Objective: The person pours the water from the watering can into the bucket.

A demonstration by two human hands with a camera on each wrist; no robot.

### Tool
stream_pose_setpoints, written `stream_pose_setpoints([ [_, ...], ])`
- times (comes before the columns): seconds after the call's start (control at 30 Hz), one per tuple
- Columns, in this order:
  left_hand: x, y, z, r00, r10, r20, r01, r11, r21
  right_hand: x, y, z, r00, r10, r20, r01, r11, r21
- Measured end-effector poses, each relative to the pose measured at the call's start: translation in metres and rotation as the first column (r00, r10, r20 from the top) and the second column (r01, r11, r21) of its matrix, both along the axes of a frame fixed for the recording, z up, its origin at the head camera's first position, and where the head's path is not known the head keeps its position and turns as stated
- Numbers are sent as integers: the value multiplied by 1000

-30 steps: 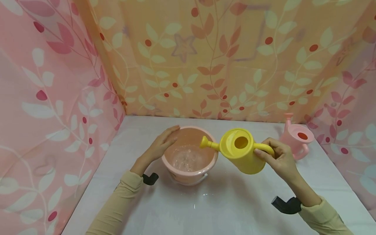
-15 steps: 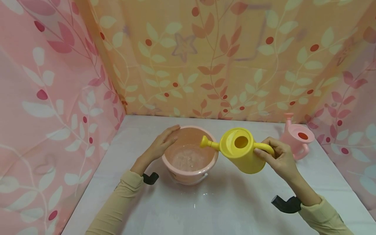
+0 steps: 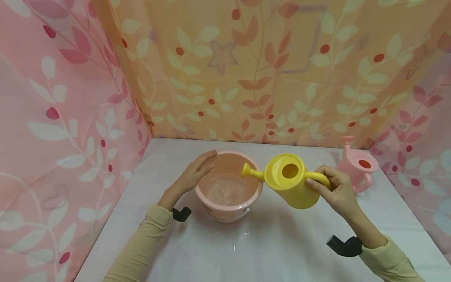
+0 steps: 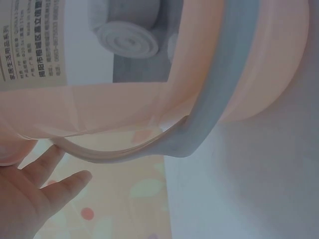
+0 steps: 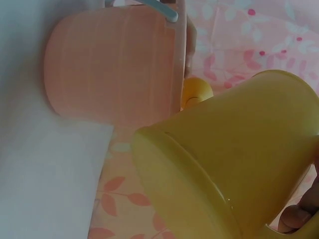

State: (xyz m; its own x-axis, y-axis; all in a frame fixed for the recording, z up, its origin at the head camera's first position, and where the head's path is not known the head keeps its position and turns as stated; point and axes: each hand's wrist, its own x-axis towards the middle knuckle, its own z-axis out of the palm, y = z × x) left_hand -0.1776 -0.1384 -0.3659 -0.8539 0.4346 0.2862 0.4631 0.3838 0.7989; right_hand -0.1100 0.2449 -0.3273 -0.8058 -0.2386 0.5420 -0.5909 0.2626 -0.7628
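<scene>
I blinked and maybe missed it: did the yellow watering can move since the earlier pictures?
No, not visibly: in the head view, the yellow watering can keeps about the same gap from the pink watering can on the table.

The left hand (image 3: 189,177) is stretched forward, fingers (image 3: 204,158) straight, thumb (image 3: 205,171) apart; well to its right, the right hand (image 3: 337,190) grips, its fingers curled.

The right grip (image 3: 337,191) held a yellow watering can (image 3: 294,190) by its handle (image 3: 315,176), the spout (image 3: 248,170) over a pink bucket (image 3: 225,216) containing water (image 3: 225,190). The left grip (image 3: 193,172) touched the bucket's rim (image 3: 229,208); a pink watering can (image 3: 353,172) stood farther right.
</scene>
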Motion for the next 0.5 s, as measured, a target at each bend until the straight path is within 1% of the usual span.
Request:
stream_pose_setpoints([
  [0.27, 1, 1, 0, 1000, 0, 1, 0, 1000, 3, 0, 0, 0, 1000, 13, -3, -13, 1000, -11],
  [0.5, 1, 0, 0, 1000, 3, 4, -3, 1000, -8, 0, 0, 0, 1000, 5, -12, -5, 1000, 1],
])
